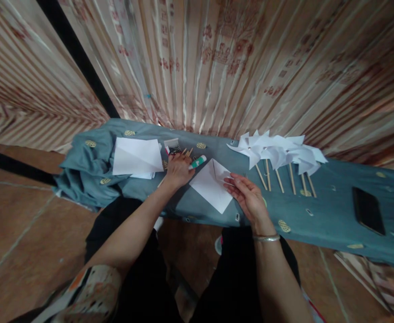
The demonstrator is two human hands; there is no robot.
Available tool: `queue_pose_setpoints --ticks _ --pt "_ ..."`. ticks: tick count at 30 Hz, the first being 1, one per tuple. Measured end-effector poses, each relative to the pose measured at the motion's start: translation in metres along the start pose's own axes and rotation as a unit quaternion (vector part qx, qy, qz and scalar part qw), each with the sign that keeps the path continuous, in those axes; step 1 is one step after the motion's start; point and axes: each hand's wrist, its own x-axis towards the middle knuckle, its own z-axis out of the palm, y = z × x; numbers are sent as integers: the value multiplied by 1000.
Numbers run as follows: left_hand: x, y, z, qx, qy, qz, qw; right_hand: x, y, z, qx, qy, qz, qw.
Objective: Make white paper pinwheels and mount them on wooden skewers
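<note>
My left hand [179,170] is palm down beside a small open box of pins [172,147] and a few short wooden sticks [187,152]. Its fingers are bent, and a green and white glue stick [198,162] juts out to the right from between thumb and fingers. A square white paper sheet [212,186] with a slit or crease at its far corner lies between my hands, turned like a diamond. Over the sheet's right edge is my right hand [247,193], its fingers loosely bent and apart, fingertips at the paper.
A stack of white paper [136,156] lies to the left. Several white paper pinwheels [280,151] on wooden sticks overlap at the back right. A black phone [368,211] rests farther right on the blue-green cloth [334,211]. Behind the narrow table hangs a patterned curtain [197,67].
</note>
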Motion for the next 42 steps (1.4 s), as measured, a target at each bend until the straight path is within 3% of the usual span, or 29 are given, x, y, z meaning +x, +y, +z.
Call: queue_pose_setpoints --ticks 8,11,15,17,19,23,27,30,33,42 --pt "-2 2 -6 19 -47 -8 999 -2 3 -18 -5 17 -13 1000" --pt "-5 1 -13 19 -27 5 999 -4 1 -24 -13 24 -15 1000" --pt "-20 8 -20 -6 7 116 993 -6 1 -30 -52 42 -29 997" --pt "-31 16 -19 -42 -32 212 976 -5 3 -33 -87 43 -44 994" --pt "-40 24 -14 -58 -75 265 960 -4 7 -34 -116 40 -62 991" --pt "-45 34 -2 -57 -115 307 943 -6 18 -34 -192 38 -114 974" --pt "-45 35 8 -58 -109 340 932 -13 25 -33 -335 10 -183 924" --pt "-48 34 14 -73 -91 346 931 -17 27 -34 -410 -17 -224 884" --pt "-52 32 17 -103 -80 323 937 -18 26 -36 -432 -36 -219 874" --pt "-51 38 9 -168 -123 244 947 -14 23 -21 -320 -42 -164 932"
